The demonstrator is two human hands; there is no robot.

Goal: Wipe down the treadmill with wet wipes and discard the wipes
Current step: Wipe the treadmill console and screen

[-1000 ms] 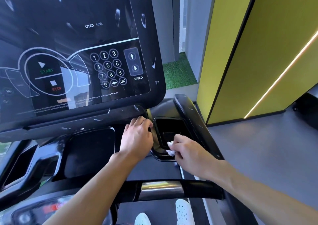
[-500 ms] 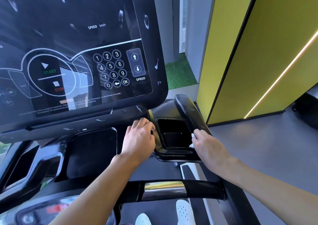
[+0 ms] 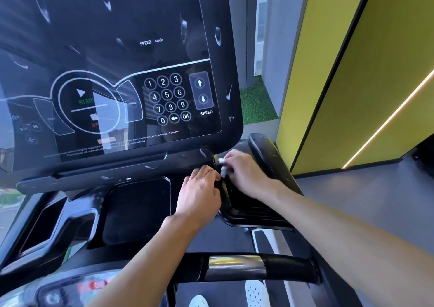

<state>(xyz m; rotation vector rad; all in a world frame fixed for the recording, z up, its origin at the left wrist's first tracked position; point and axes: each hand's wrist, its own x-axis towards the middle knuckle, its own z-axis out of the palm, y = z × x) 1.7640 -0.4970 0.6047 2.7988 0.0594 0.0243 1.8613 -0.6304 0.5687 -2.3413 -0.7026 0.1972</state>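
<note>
Underfoot, the dark belt (image 3: pixel 225 241) of the treadmill (image 3: pixel 70 222) shows beside two white shoes (image 3: pixel 256 292). A black handlebar (image 3: pixel 234 265) with a shiny middle crosses just below both forearms.

Beyond the bar, the left hand (image 3: pixel 199 189) has its fingers bent over the inner rim of the small side tray (image 3: pixel 249 215), gripping it like a brace. Just to its right, almost touching it, the right hand (image 3: pixel 246 175) is closed round a bunched white wipe (image 3: pixel 222 165). The wipe pokes out by the fingertips at the tray's far inner corner, right under the screen housing.

The step in hand looks like cleaning that corner and the tray's rim. It would go better with the wipe spread under flat fingertips (a ball only touches at one spot) and drawn round the rim in one unbroken pass. After that it should go down into the well, which the right hand hides, so I cannot tell its condition. The left hand should shift along too, or the patch beneath it gets missed.

To the right of the right hand runs a padded side grip (image 3: pixel 265 156), likely next. Above both hands the screen (image 3: pixel 117 83) carries pale marks, either smears or reflections. Farthest off are a yellow wall (image 3: pixel 352 71) and a strip of green turf (image 3: pixel 256 102).
</note>
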